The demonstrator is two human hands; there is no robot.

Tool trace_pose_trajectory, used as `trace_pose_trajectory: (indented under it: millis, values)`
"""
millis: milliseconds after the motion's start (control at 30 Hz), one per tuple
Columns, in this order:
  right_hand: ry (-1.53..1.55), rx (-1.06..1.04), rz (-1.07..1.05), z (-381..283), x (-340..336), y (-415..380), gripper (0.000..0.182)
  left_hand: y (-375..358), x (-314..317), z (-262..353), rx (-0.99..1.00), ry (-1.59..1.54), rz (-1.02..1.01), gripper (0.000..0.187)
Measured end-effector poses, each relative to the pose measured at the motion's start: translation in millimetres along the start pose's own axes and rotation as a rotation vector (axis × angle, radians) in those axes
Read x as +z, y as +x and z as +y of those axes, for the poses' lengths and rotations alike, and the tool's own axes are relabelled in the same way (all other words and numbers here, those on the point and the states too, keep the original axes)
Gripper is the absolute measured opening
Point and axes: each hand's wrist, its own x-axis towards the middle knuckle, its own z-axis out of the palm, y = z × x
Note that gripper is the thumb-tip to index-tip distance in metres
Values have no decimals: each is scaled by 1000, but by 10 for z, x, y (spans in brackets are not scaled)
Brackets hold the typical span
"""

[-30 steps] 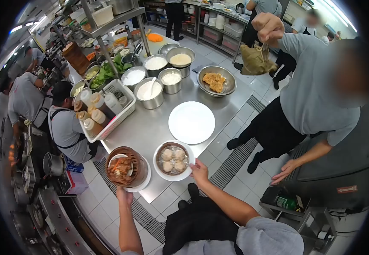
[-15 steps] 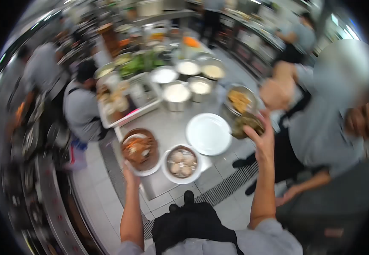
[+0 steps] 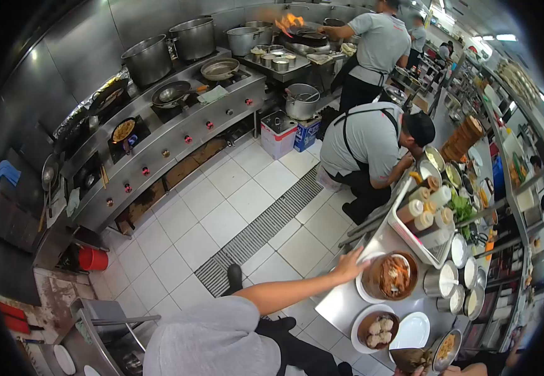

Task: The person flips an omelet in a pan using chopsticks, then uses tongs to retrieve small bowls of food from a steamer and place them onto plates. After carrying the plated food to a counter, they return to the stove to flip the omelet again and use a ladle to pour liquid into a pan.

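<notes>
My left hand (image 3: 348, 264) reaches across to the white plate (image 3: 364, 291), its fingers at the rim. On that plate stands a round brown bamboo steamer (image 3: 413, 276) holding reddish-brown food, perhaps chicken feet. Beside it, a smaller steamer holds pale dumplings (image 3: 381, 332) on its own white plate (image 3: 354, 326). At the bottom edge, my right hand (image 3: 406, 372) is mostly cut off and grips a dark green leaf-wrapped parcel (image 3: 411, 358). The parcel is close to an empty white plate (image 3: 412, 328) and a metal bowl of yellow-brown food (image 3: 446, 348).
A white tray of sauce bottles (image 3: 423, 216) and several metal pots of white contents (image 3: 441, 281) stand on the steel table (image 3: 334, 307). One co-worker (image 3: 372, 147) crouches beyond its edge. Left is a stove (image 3: 178, 141) with pans; flames (image 3: 289, 24) rise from a wok behind.
My view has swung left, bringing the stove into sight and shifting the table to the lower right. My left hand stays by the steamer's plate; the leaf parcel remains in my right hand.
</notes>
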Motion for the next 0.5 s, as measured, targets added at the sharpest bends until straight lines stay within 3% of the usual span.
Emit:
trace_pose_trajectory:
  millis: [33, 100, 167, 267, 400, 467, 500]
  values:
    - [11, 33, -21, 95, 184, -81, 37, -130, -184, 13, 183, 52, 22, 75]
    - [-40, 141, -32, 320, 579, -230, 34, -416, -649, 54, 257, -233, -289, 66]
    - [-156, 245, -8, 584, 1096, -377, 36, -659, -1100, 57, 268, -432, -547, 73]
    - [59, 340, -160, 1215, 1767, -551, 46, -923, -1904, 203, 235, -586, -735, 85]
    - [44, 399, -251, 1899, 3027, -886, 47, -861, -2713, -4, 398, -698, -633, 82]
    - [-91, 434, -365, 2164, 3516, -952, 40, -761, -3214, -175, 287, -617, -421, 76]
    - [-96, 449, -372, 2379, 3719, -957, 30, -739, -3424, -253, 291, -614, -409, 76]
